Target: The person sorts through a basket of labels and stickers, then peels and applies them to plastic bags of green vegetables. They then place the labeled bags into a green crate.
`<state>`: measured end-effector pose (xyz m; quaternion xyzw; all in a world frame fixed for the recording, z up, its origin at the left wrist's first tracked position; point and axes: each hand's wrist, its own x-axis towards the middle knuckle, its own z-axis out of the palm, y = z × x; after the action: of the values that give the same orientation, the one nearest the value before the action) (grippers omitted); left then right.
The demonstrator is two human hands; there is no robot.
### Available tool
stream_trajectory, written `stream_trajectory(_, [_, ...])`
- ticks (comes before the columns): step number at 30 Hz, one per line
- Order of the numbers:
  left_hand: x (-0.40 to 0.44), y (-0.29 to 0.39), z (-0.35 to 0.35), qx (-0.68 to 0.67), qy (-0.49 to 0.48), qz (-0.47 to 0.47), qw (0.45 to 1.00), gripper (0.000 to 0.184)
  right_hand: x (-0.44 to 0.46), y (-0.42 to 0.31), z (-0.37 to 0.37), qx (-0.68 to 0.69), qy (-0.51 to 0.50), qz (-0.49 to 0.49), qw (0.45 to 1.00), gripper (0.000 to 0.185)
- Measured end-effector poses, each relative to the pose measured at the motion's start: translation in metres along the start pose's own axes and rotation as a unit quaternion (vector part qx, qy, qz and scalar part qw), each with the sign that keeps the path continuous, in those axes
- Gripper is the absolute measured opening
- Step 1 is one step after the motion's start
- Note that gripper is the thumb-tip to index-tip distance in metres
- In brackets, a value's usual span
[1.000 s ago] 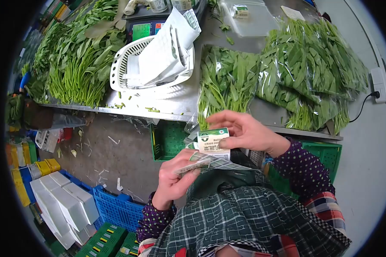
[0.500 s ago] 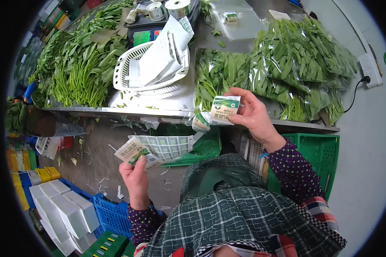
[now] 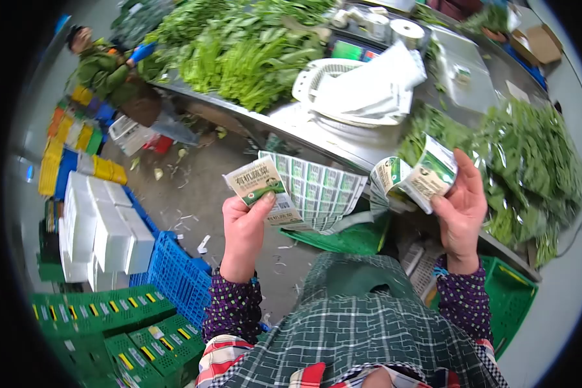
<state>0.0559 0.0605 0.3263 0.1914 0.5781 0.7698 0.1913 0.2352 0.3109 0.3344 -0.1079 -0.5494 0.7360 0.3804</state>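
My left hand [image 3: 244, 229] is closed on a strip of printed vegetable labels [image 3: 252, 178], thumb pressed over its lower part. Behind that strip spreads a sheet of small green-and-white stickers [image 3: 320, 187], its right end curling down. My right hand [image 3: 462, 210] pinches another piece of the label strip [image 3: 431, 173] between thumb and fingers, its left part curled into a loop. Both hands are held up in front of the metal table [image 3: 362, 143], above my checked apron [image 3: 368, 317]. Whether the two label pieces join is unclear.
On the table are loose leafy greens [image 3: 239, 71], a white basket [image 3: 307, 81] with papers on a scale, and bagged greens [image 3: 530, 161]. A co-worker in a green jacket [image 3: 100, 77] stands left. White boxes [image 3: 103, 226], a blue crate [image 3: 174, 275] and green crates [image 3: 155, 349] stand lower left.
My view has turned left, so the table has shifted right and the co-worker shows more fully. My hands are higher in view, and the right hand has turned the label strip, tilting it.
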Motion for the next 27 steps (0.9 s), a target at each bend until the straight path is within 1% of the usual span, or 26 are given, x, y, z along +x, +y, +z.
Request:
stream_trajectory(2, [0.002,0.020,-0.019,0.008,0.029,0.030,0.999,0.018,0.006,-0.005,0.012,0.002,-0.006,-0.042,0.999,0.069])
stream_trajectory(5, [-0.003,0.038,-0.040,0.016,0.065,0.052,0.996,0.018,0.014,-0.011,0.029,0.028,-0.004,-0.054,0.998,0.068])
stream_trajectory(9, [-0.013,0.058,-0.057,0.053,0.098,0.082,0.990,0.017,0.016,0.010,0.064,0.018,-0.065,0.005,0.998,0.065])
stream_trajectory(10, [-0.013,0.058,-0.058,0.040,0.110,0.064,0.991,0.017,0.019,0.012,0.070,0.005,-0.070,0.016,0.997,0.064])
stream_trajectory(11, [-0.014,0.058,-0.059,0.027,0.121,0.043,0.991,0.017,0.022,0.017,0.075,0.026,-0.090,0.031,0.995,0.065])
stream_trajectory(12, [-0.014,0.065,-0.058,0.020,0.116,0.026,0.993,0.018,0.023,0.026,0.073,-0.073,-0.134,0.069,0.986,0.066])
stream_trajectory(13, [-0.016,0.064,-0.061,0.019,0.118,0.027,0.992,0.018,0.025,0.037,0.069,-0.169,-0.178,0.104,0.964,0.067])
stream_trajectory(14, [-0.018,0.063,-0.063,0.042,0.119,0.018,0.992,0.018,0.023,0.047,0.070,-0.421,-0.232,-0.087,0.873,0.066])
stream_trajectory(15, [-0.020,0.061,-0.065,0.064,0.119,0.010,0.991,0.018,0.020,0.050,0.077,-0.508,-0.208,-0.208,0.809,0.057])
stream_trajectory(17, [-0.024,0.045,-0.046,0.078,0.074,-0.018,0.994,0.019,0.016,0.028,0.109,-0.368,-0.224,-0.204,0.879,0.047])
stream_trajectory(19, [-0.028,0.028,-0.026,0.059,0.016,-0.088,0.994,0.020,0.013,0.023,0.129,-0.269,-0.235,-0.203,0.912,0.042])
stream_trajectory(20, [-0.029,0.022,-0.016,0.051,0.004,-0.095,0.994,0.020,0.012,0.013,0.140,-0.292,-0.224,-0.190,0.910,0.038])
stream_trajectory(21, [-0.030,0.018,-0.007,0.041,-0.028,-0.121,0.991,0.020,0.016,0.017,0.144,-0.306,-0.238,-0.180,0.904,0.030])
stream_trajectory(22, [-0.033,0.014,-0.002,0.032,-0.058,-0.146,0.987,0.020,0.019,0.031,0.141,-0.250,-0.262,-0.096,0.927,0.027])
stream_trajectory(23, [-0.035,0.008,0.001,0.025,-0.066,-0.150,0.986,0.020,0.022,0.042,0.135,-0.189,-0.283,-0.013,0.940,0.024])
stream_trajectory(24, [-0.038,-0.001,0.002,0.034,-0.080,-0.162,0.983,0.021,0.023,0.042,0.130,-0.198,-0.279,-0.011,0.940,0.024])
stream_trajectory(26, [-0.043,-0.021,0.006,0.030,-0.095,-0.171,0.980,0.021,0.027,0.040,0.118,-0.133,-0.180,0.078,0.972,0.021])
stream_trajectory(27, [-0.047,-0.027,0.010,0.025,-0.100,-0.175,0.979,0.021,0.030,0.041,0.111,-0.111,-0.145,0.083,0.980,0.019])
